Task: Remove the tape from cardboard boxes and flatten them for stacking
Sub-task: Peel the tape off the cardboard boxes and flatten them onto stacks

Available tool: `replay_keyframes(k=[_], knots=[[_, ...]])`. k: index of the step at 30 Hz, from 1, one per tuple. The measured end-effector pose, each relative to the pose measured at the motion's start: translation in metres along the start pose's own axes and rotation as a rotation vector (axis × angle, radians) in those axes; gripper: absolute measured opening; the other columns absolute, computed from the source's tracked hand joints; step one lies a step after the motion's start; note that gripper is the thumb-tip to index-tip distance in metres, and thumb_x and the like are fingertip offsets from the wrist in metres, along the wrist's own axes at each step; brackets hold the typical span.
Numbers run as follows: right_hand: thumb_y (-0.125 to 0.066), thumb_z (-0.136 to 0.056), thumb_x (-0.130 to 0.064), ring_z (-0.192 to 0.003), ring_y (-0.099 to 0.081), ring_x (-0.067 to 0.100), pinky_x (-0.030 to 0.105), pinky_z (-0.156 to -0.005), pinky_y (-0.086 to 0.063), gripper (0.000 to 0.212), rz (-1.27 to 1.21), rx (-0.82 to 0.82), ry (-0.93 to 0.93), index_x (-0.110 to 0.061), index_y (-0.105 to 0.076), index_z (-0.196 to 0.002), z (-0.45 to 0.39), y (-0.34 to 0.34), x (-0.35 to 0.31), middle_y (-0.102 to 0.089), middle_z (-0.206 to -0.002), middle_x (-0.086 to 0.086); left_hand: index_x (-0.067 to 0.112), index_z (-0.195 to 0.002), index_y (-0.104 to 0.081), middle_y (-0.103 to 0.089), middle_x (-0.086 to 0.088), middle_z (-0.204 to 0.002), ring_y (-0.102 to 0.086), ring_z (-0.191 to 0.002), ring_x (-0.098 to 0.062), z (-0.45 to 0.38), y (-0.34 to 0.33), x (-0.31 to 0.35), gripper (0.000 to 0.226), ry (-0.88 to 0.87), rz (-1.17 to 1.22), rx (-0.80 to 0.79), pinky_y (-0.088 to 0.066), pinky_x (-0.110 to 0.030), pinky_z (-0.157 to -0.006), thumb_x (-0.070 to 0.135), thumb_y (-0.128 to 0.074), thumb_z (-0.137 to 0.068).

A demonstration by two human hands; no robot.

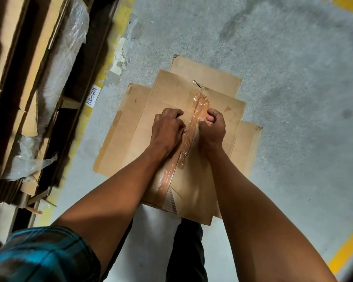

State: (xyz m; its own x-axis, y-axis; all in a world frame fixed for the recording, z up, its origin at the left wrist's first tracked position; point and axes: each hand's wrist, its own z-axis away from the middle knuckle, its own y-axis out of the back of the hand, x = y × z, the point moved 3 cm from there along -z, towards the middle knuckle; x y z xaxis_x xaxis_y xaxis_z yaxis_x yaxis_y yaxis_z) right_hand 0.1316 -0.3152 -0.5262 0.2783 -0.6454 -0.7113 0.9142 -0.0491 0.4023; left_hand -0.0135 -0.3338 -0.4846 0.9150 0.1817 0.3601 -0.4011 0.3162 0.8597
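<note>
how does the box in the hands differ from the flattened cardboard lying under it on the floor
The held box carries a crumpled strip of clear tape along its middle seam, which the right hand grips while the left hand presses beside it. The flattened cardboard below shows no tape on its visible parts. The held box is lifted toward the person; the flattened cardboard lies flat on the concrete floor. Both are plain brown cardboard.

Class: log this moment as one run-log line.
step: peeling tape | right hand: pinches tape | left hand: presses box | flattened cardboard: beneath
</note>
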Motion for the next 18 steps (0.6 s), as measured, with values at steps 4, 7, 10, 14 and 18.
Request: replay_keyframes(k=[4, 7, 10, 14, 18], knots=[[-0.065, -0.085, -0.003, -0.099, -0.055, 0.012, -0.005, -0.068, -0.036, 0.043, 0.006, -0.011, 0.003, -0.009, -0.06, -0.127, 0.004, 0.0, -0.001, -0.061, -0.119, 0.013, 0.014, -0.09, -0.078, -0.065, 0.001, -0.123, -0.051, -0.118, -0.024, 0.008, -0.002, 0.005, 0.011, 0.062, -0.03, 0.042, -0.04, -0.039, -0.089, 0.023, -0.073, -0.083], [-0.066, -0.084, -0.002, -0.099, -0.053, 0.012, -0.006, -0.068, -0.035, 0.045, 0.028, -0.021, 0.017, -0.006, -0.059, -0.128, 0.006, 0.001, -0.003, -0.06, -0.12, 0.015, 0.013, -0.092, -0.077, -0.064, 0.001, -0.124, -0.051, -0.118, -0.023, 0.013, -0.008, 0.005, 0.013, 0.067, -0.029, 0.053, -0.04, -0.039, -0.089, 0.021, -0.068, -0.087], [-0.064, -0.086, -0.001, -0.099, -0.05, 0.012, -0.002, -0.079, -0.034, 0.046, 0.107, -0.06, 0.07, -0.005, -0.056, -0.131, 0.01, 0.002, -0.007, -0.057, -0.122, 0.018, 0.019, -0.101, -0.073, -0.062, 0.004, -0.123, -0.05, -0.115, -0.021, 0.016, -0.011, 0.003, 0.016, 0.039, -0.009, 0.073, -0.038, -0.038, -0.087, 0.025, -0.063, -0.09], [-0.058, -0.089, -0.009, -0.109, -0.056, 0.027, 0.029, -0.096, -0.041, 0.054, 0.267, -0.157, 0.14, -0.012, -0.047, -0.142, 0.006, -0.001, -0.02, -0.041, -0.133, 0.012, 0.023, -0.096, -0.075, -0.06, 0.006, -0.121, -0.05, -0.114, -0.02, 0.018, -0.013, -0.004, 0.012, 0.017, 0.013, 0.066, -0.042, -0.04, -0.089, 0.029, -0.068, -0.087], [-0.061, -0.089, -0.014, -0.114, -0.054, 0.03, 0.035, -0.096, -0.043, 0.06, 0.494, -0.266, 0.253, -0.013, -0.043, -0.146, -0.016, -0.007, -0.034, -0.036, -0.138, 0.011, 0.018, -0.081, -0.077, -0.064, 0.003, -0.118, -0.055, -0.112, -0.023, 0.026, -0.015, -0.01, 0.006, -0.002, 0.043, 0.043, -0.046, -0.041, -0.086, 0.024, -0.077, -0.08]])
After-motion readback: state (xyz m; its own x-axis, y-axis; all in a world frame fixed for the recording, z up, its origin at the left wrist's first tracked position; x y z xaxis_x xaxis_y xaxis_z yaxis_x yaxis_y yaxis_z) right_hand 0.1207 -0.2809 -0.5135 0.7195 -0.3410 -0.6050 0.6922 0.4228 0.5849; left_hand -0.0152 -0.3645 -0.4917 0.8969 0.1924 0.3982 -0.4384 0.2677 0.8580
